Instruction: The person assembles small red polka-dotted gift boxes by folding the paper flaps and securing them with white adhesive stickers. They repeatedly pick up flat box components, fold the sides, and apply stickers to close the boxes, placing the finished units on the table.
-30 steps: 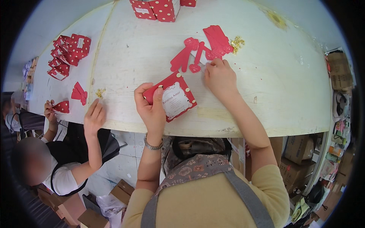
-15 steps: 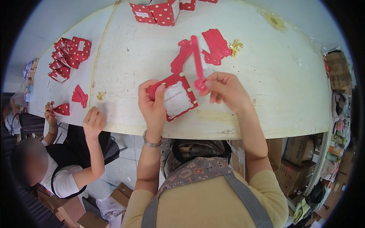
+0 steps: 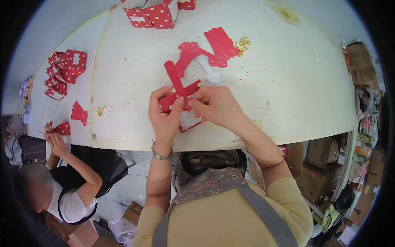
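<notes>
In my left hand is a small red box with pale dots and a white label, gripped near its left side with the thumb on top. A red paper strip with a lacy end lies across the box and sticks out beyond its far edge. My right hand pinches at the lacy end against the box; the fingers partly hide it. Just beyond lie a white strip with a heart-shaped end, loose red strips, a stack of red lacy strips and small gold pieces.
Red dotted boxes stand at the table's far edge, and more lie at the left. A co-worker sits at the left, hands on a red dotted piece. Cardboard boxes stand under the table at the right.
My right hand has moved left, bringing the red strip onto the box. The white strip now shows fully on the table. The co-worker's hands have come together.
</notes>
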The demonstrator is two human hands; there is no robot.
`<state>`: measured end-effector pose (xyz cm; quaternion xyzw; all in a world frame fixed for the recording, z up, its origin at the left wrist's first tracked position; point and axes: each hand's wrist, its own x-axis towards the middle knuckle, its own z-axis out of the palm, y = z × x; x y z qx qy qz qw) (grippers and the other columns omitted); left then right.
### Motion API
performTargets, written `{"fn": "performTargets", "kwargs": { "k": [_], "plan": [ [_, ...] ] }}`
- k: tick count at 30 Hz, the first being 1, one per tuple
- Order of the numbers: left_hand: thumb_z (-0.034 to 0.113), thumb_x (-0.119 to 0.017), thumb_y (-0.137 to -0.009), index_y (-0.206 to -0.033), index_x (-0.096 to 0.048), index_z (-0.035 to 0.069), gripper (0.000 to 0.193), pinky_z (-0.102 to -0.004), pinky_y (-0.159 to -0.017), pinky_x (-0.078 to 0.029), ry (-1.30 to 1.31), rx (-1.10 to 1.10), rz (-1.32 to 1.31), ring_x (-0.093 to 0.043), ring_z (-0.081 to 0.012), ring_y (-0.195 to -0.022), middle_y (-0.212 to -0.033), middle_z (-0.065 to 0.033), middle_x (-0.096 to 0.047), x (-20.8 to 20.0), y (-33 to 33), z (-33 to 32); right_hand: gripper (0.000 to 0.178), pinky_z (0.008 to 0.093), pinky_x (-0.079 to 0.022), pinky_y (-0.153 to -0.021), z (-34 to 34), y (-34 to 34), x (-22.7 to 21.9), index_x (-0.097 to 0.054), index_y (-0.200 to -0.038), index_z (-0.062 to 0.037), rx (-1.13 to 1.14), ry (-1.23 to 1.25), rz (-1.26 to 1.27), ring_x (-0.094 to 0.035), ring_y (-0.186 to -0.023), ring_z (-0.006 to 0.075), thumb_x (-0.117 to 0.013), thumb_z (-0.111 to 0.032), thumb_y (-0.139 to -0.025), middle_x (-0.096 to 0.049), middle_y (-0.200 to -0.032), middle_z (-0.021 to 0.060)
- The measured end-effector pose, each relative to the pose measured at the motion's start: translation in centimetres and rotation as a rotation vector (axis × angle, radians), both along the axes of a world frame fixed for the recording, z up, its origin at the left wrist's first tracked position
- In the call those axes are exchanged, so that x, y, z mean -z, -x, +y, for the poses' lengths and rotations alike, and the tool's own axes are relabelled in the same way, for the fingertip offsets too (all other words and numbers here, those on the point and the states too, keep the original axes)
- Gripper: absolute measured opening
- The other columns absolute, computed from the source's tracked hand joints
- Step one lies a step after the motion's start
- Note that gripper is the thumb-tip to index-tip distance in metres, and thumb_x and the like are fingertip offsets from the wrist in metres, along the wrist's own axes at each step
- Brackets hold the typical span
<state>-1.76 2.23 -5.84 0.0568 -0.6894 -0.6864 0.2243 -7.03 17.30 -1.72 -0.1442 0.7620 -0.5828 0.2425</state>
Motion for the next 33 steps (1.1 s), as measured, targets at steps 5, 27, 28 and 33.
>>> {"fn": "performTargets", "kwargs": {
  "k": [5,27,28,33],
  "plan": [
    [-0.002,-0.067,-0.085,-0.109,-0.055,0.0,0.027,-0.022,-0.071,-0.05,-0.028,0.042,-0.014,-0.06,-0.0093,-0.084,-0.1,-0.0067,-0.062,0.4,-0.7,-0.1,0.019,0.0319,-0.048,-0.052,5.7,7.0,2.4,-0.069,-0.083,-0.0009,0.506,-0.225,0.313,-0.062,-0.054,0.0186,-0.07,-0.02,-0.083,-0.064,-0.064,0.009],
    [-0.004,-0.061,-0.088,-0.101,-0.06,0.0,0.014,-0.0225,-0.064,-0.046,-0.039,0.162,0.23,-0.055,-0.0114,-0.076,-0.088,-0.0061,-0.059,0.9,-0.6,0.6,0.018,0.0323,-0.044,-0.063,1.3,-1.1,1.1,-0.07,-0.084,-0.0096,0.056,0.023,0.937,-0.053,-0.077,0.0208,-0.076,-0.004,-0.068,-0.054,-0.083,0.0028],
    [-0.003,-0.061,-0.088,-0.102,-0.059,0.0,0.014,-0.0233,-0.064,-0.046,0.006,0.163,0.239,-0.056,-0.012,-0.077,-0.088,-0.0064,-0.059,1.0,-0.5,0.4,0.019,0.0326,-0.043,-0.063,1.1,-1.0,1.5,-0.07,-0.083,-0.0103,0.07,-0.009,1.001,-0.051,-0.077,0.0206,-0.077,-0.005,-0.066,-0.053,-0.082,0.0023],
    [-0.001,-0.06,-0.089,-0.104,-0.058,0.001,0.015,-0.0263,-0.066,-0.048,0.076,0.158,0.272,-0.058,-0.0155,-0.079,-0.089,-0.0086,-0.06,2.0,-0.1,0.2,0.021,0.0324,-0.042,-0.065,0.9,-1.1,2.1,-0.071,-0.082,-0.0105,0.1,-0.029,1.032,-0.05,-0.076,0.0212,-0.077,-0.004,-0.063,-0.052,-0.081,0.0024]
  ]
}}
